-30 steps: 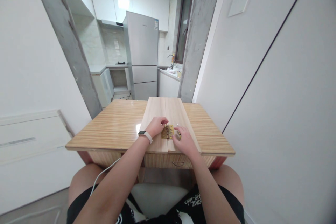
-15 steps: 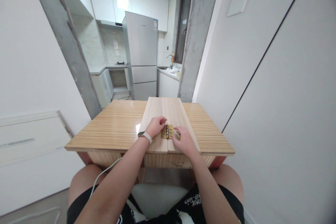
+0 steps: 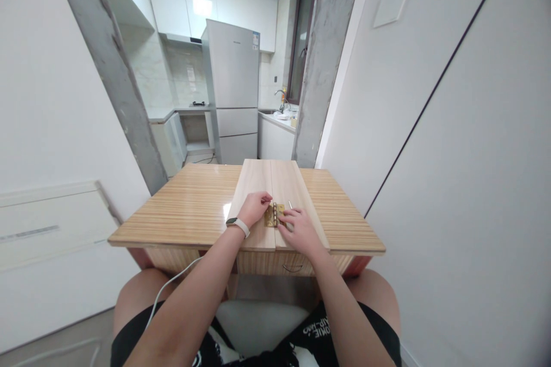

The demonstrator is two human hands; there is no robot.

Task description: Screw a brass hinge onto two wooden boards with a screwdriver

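Two pale wooden boards (image 3: pixel 258 183) lie side by side on the striped wooden table (image 3: pixel 189 206). A small brass hinge (image 3: pixel 271 217) sits across their seam. My left hand (image 3: pixel 255 207), with a watch on the wrist, has its fingers curled onto the hinge's left leaf and top edge. The fingers of my right hand (image 3: pixel 299 229) reach out flat over the hinge's right leaf and cover most of it. A thin metal shaft (image 3: pixel 290 204) pokes out on the right board just beyond my right fingers; its other end is hidden under the hand.
I sit at the table's near edge with my knees under it. A white wall (image 3: pixel 451 155) runs close along the right side. Grey concrete pillars (image 3: pixel 314 69) frame a kitchen with a fridge (image 3: pixel 235 92) behind the table. A white cable (image 3: pixel 172 284) hangs by my left leg.
My right hand has slid left, from beside the hinge onto its right leaf. The left hand has stayed on the hinge. The metal shaft has not moved.
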